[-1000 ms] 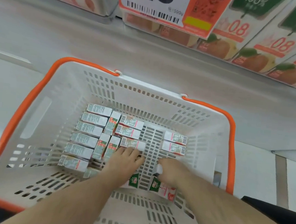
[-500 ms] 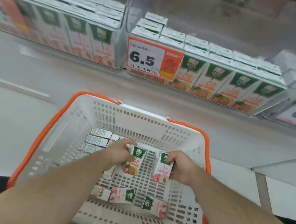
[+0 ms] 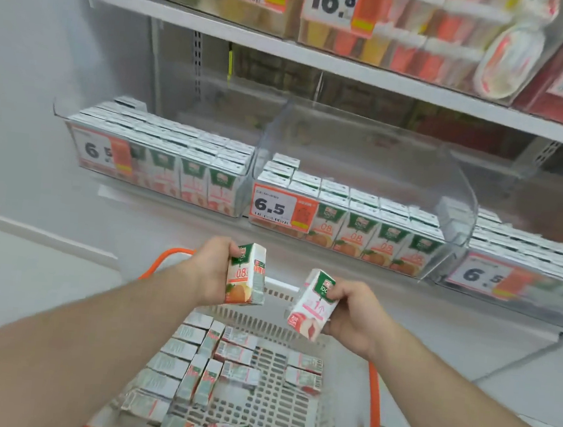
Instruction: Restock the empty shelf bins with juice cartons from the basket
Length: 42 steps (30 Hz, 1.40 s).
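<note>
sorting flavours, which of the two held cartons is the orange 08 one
The carton in the left hand, the orange 08 carton: held upright, orange fruit at its base. The carton in the right hand, the pink carton, is tilted.

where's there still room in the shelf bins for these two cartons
The middle bin has bare room behind its front rows of cartons, right back to the rear wall. The left bin is packed nearly full. The right bin looks crowded, though blurred. The left hand holds an orange carton, the right hand a pink carton.
</note>
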Motion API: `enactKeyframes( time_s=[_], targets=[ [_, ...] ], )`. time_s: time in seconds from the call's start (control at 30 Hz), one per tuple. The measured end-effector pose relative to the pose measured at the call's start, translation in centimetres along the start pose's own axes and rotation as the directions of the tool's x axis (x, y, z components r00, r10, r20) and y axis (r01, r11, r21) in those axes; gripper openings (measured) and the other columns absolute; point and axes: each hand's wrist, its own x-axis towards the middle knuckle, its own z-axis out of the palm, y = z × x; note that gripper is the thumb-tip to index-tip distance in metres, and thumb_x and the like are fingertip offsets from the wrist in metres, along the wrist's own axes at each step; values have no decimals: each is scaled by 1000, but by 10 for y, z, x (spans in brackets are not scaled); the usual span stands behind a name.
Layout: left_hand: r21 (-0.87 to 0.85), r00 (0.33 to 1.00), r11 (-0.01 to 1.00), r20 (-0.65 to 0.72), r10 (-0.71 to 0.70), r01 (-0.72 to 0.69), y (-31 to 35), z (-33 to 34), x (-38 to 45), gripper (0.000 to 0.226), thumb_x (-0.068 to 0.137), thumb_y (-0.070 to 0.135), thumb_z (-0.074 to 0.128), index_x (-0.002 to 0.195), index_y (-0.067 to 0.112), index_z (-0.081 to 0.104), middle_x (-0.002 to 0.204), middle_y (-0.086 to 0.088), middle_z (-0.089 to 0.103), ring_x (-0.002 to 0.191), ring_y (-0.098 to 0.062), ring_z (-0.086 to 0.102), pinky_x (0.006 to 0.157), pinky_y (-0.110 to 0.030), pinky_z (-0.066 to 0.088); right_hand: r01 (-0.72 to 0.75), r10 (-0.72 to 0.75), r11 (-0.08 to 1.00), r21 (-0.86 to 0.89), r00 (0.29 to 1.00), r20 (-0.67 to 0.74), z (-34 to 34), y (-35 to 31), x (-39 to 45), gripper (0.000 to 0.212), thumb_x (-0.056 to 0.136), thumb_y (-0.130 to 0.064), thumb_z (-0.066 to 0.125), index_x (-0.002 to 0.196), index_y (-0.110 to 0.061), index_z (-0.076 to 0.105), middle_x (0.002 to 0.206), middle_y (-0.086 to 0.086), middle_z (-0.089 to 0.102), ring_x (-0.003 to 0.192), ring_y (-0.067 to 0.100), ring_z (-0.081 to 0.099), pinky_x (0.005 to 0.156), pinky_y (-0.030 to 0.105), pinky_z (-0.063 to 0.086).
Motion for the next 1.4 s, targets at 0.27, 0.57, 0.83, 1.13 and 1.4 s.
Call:
enactKeyframes(
  time_s=[0.27,0.57,0.83,1.13,1.4],
  targets=[
    [702,961,662,134,240,-263,48,5,-41,28,84,29,67,66,15,52,56,-1,48,50,-19,48,59,-29,41,369,-362,915,-163,930,68,40,-34,-23,40,74,18,51,103,-5,67,89,18,66,83,31,61,77,43,49],
    [850,777,18,472,416,-526,66,-20,-56,29,75,30,71,97,44,57,96,23,63,92,-7,64,81,-26,52,689,-638,506,-518,704,312,93,-68,-35,45,61,-6,72,102,-23,72,98,-6,75,93,9,68,84,28,53],
    [628,648,312,421,635,-713,93,-31,-71,26,82,23,76,104,30,65,96,13,72,93,-3,67,85,-26,52,682,-583,672,-290,728,360,135,-103,-26,43,74,-10,65,117,-12,66,111,18,71,105,36,65,95,57,48],
    [661,612,374,165,774,-651,123,-58,-67,20,84,33,71,103,33,62,87,11,72,83,-6,68,78,-32,54,646,-695,315,-695,656,294,215,-141,10,16,86,-37,59,85,-23,68,86,3,71,83,25,69,61,35,59],
    [318,810,864,-327,487,-391,149,-91,-55,45,93,52,53,78,15,74,73,-2,73,73,-23,64,67,-30,47,529,-782,-79,-845,493,382,275,-191,84,29,92,-40,58,112,-18,59,96,-3,60,92,19,58,80,31,50]
  ],
)
